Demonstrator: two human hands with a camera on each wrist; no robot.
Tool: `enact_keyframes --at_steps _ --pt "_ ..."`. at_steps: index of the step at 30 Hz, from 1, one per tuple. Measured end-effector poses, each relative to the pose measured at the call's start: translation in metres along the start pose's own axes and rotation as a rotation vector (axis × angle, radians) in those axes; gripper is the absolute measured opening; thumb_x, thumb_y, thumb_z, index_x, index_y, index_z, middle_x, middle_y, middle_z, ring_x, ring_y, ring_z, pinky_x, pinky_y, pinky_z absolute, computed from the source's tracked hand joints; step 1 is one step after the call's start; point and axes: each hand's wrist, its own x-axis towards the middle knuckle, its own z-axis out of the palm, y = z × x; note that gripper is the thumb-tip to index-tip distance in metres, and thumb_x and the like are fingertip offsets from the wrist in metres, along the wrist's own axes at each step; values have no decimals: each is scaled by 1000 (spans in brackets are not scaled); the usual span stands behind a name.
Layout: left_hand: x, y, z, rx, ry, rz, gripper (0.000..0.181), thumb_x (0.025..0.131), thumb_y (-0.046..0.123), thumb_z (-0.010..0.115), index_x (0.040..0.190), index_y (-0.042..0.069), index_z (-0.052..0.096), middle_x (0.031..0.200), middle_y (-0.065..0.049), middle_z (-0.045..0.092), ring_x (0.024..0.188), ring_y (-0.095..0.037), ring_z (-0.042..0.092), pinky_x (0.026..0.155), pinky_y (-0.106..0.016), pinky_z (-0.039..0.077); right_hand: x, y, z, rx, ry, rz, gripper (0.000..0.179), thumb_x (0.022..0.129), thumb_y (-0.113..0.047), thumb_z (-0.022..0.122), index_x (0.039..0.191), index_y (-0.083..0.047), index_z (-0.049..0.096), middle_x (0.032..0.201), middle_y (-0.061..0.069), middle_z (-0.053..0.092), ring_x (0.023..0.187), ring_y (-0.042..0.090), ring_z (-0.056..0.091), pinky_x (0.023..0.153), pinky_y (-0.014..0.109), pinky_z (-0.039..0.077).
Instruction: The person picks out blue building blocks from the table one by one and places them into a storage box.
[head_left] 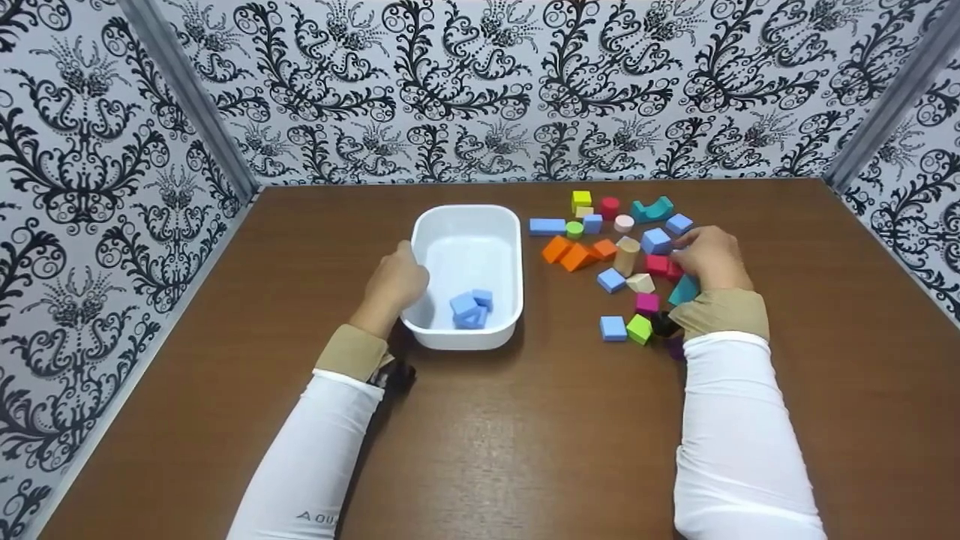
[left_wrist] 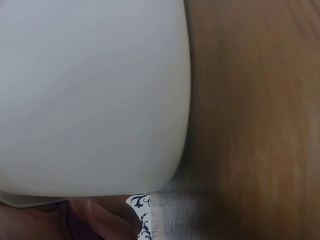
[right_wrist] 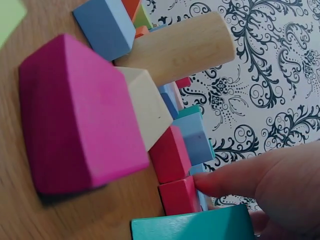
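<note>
Left hand (head_left: 397, 277): gripping the white tub (head_left: 480, 259) by its left rim.
Tub: smooth, round-cornered; flat-faced blue blocks (head_left: 470, 309) inside.
Wooden cylinder (head_left: 627, 257): upright, right of the tub.
Right hand (head_left: 711, 256): farther right of the tub, fingers bent, thumb at a half-hidden blue block (right_wrist: 198, 169); whether gripped, cannot tell.

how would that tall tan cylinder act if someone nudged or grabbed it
The tan cylinder would probably tip fairly easily, standing on end and taller than wide. Once down, its round side would likely roll until nearby blocks stopped it. Its wood-like surface suggests stiffness, so it should barely give when squeezed.
</note>
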Motion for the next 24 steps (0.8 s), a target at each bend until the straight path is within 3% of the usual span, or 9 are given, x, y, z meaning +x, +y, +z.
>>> enact_keyframes --at_steps 10,17,24 --pt "-1 0 -1 -4 -4 1 63 103 16 40 163 -1 32 148 -28 57 128 -42 62 101 -56 54 -4 1 -5 13 58 30 40 100 -19 65 134 1 67 142 32 54 128 49 48 104 59 45" --pt "-2 1 -2 -17 -13 -4 64 104 16 40 165 -1 28 151 -28 55 132 -42 60 106 -57 51 -8 -4 -15 30 101 28 36 101 -16 65 133 -1 67 143 32 54 131 51 47 107 63 41" --pt "-2 1 -1 -8 -1 3 63 103 15 41 163 -3 30 149 -30 56 131 -43 60 106 -56 51 -12 -12 -20 16 107 -26 36 103 -18 65 134 -2 67 142 30 57 132 51 49 108 64 40"
